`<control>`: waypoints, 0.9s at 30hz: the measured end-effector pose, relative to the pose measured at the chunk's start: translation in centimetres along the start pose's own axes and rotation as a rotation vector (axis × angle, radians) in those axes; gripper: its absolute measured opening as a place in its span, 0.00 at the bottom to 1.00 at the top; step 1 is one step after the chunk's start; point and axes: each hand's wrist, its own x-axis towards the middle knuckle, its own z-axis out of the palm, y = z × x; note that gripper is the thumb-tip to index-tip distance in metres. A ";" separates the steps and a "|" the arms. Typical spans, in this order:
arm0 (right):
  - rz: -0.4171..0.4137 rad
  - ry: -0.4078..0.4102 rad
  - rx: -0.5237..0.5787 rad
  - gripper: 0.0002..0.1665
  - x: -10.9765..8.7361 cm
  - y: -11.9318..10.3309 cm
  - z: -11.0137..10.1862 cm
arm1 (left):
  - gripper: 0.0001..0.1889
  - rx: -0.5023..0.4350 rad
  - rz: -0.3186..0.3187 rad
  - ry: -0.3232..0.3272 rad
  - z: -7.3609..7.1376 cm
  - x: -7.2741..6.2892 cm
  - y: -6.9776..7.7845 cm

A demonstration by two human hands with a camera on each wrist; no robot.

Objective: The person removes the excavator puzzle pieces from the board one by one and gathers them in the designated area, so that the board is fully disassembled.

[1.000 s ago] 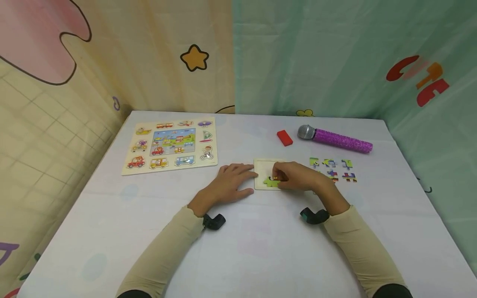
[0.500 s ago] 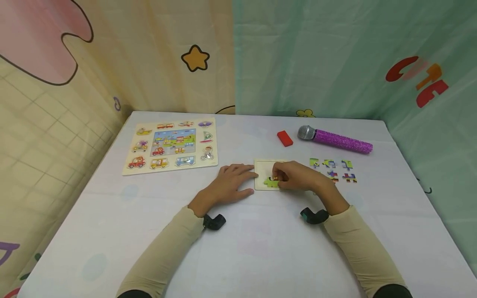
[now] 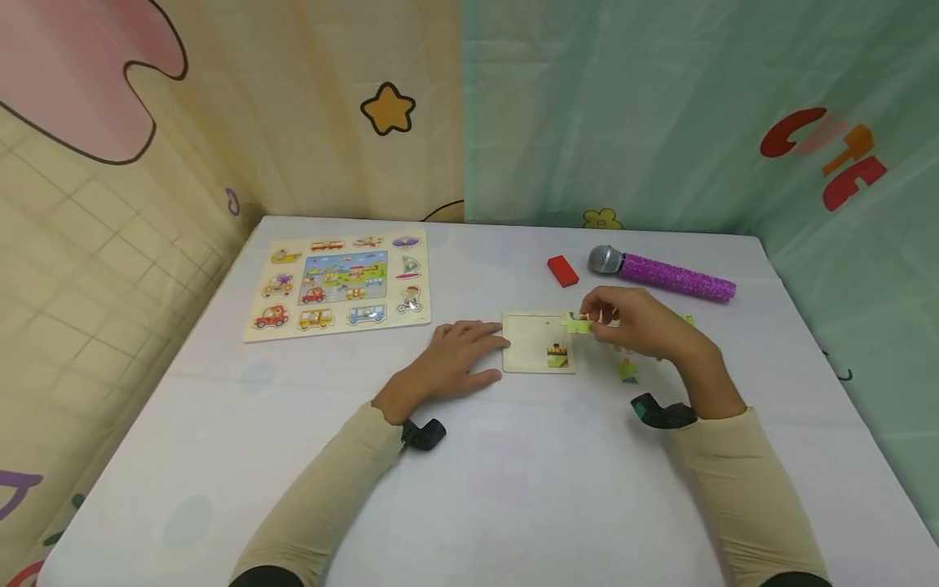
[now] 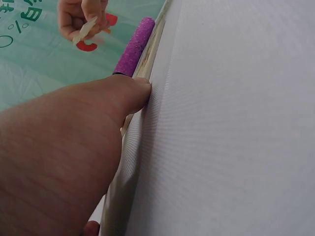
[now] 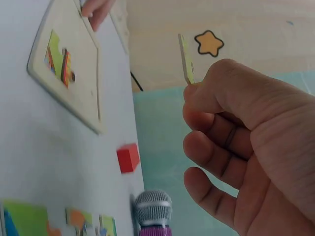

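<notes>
The right hand (image 3: 641, 326) pinches a thin green jigsaw piece (image 3: 575, 324) between thumb and forefinger. It is raised over the far right corner of a small pale puzzle board (image 3: 524, 342). In the right wrist view the piece (image 5: 185, 59) stands edge-on at the fingertips, the other fingers curled loosely beneath. One colourful jigsaw piece (image 3: 557, 355) lies in the board's near right corner. The left hand (image 3: 453, 359) rests flat with spread fingers, fingertips at the board's left edge. Loose jigsaw pieces (image 3: 628, 371) lie right of the board, partly hidden under the right hand.
A larger picture puzzle board (image 3: 255, 334) with vehicles lies at the back left. Behind the small board are a red block (image 3: 562, 271) and a microphone with a glittery purple handle (image 3: 675, 277). Printed curtains hang at the table's back and sides.
The right hand has lifted the green jigsaw piece off the board and moved it right and toward the back. The piece in the board's near right corner is now uncovered. The left hand stays put.
</notes>
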 end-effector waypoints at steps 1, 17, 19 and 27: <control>0.023 0.009 -0.007 0.12 -0.7 0.4 -0.4 | 0.29 0.001 -0.001 0.001 0.0 0.0 0.0; 0.104 0.040 -0.070 0.11 -10.2 8.0 -0.4 | 0.29 0.005 -0.003 -0.001 0.0 0.1 -0.1; 0.082 0.045 -0.060 0.11 -10.5 8.2 -0.3 | 0.29 0.003 0.000 0.003 0.1 0.1 -0.1; 0.029 0.084 -0.023 0.12 -10.6 9.0 0.4 | 0.29 0.011 -0.003 0.000 0.2 0.2 -0.3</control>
